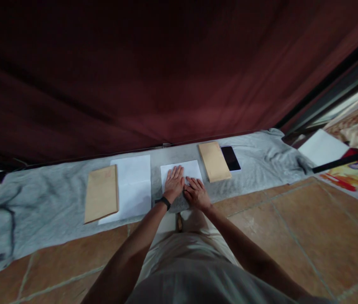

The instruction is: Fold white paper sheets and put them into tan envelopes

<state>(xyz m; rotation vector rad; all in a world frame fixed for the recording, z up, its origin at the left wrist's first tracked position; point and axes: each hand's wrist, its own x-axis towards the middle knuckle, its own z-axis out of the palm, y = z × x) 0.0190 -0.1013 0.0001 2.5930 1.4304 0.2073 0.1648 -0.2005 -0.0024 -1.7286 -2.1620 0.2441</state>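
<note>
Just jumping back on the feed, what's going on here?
A person has the left hand and right hand resting on a white sheet on a grey cloth. To the left, a brown packet overlaps larger white paper; to the right, another brown packet lies beside a phone.

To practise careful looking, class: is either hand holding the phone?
No, the left hand and right hand rest at the white paper, while the phone lies apart.
</note>
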